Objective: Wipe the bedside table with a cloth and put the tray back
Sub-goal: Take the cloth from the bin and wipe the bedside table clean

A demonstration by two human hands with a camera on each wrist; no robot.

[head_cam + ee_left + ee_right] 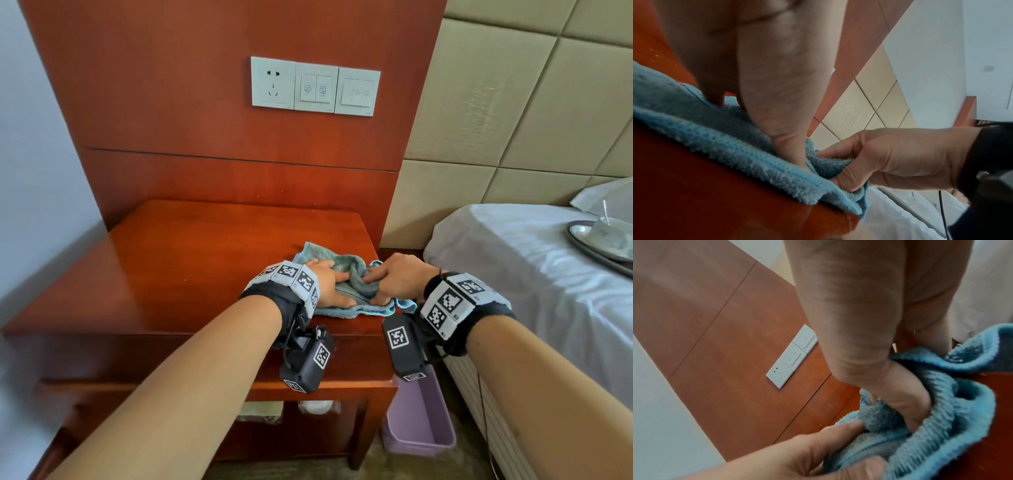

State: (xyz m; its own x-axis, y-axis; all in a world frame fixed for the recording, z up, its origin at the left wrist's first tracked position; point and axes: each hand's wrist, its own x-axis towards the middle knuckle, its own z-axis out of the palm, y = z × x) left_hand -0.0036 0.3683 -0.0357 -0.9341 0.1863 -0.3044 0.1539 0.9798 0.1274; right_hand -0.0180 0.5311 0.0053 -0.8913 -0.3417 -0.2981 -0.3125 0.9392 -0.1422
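A crumpled blue cloth (325, 256) lies on the right front part of the red-brown bedside table (188, 274), one edge hanging over the table's right side. Both hands meet on it. My left hand (349, 289) has its thumb and fingers round a fold of the cloth (941, 426). My right hand (371, 291) pinches a bunched fold (830, 165) from the right. A silver oval tray (582, 240) with a white cup and a spoon sits on the bed at the far right, away from both hands.
The bed (513, 267) with white sheets stands close to the table's right side. A purple bin (421, 421) sits on the floor between them. A wood panel with a socket and switches (315, 87) rises behind the table. Small items lie on the lower shelf (260, 411).
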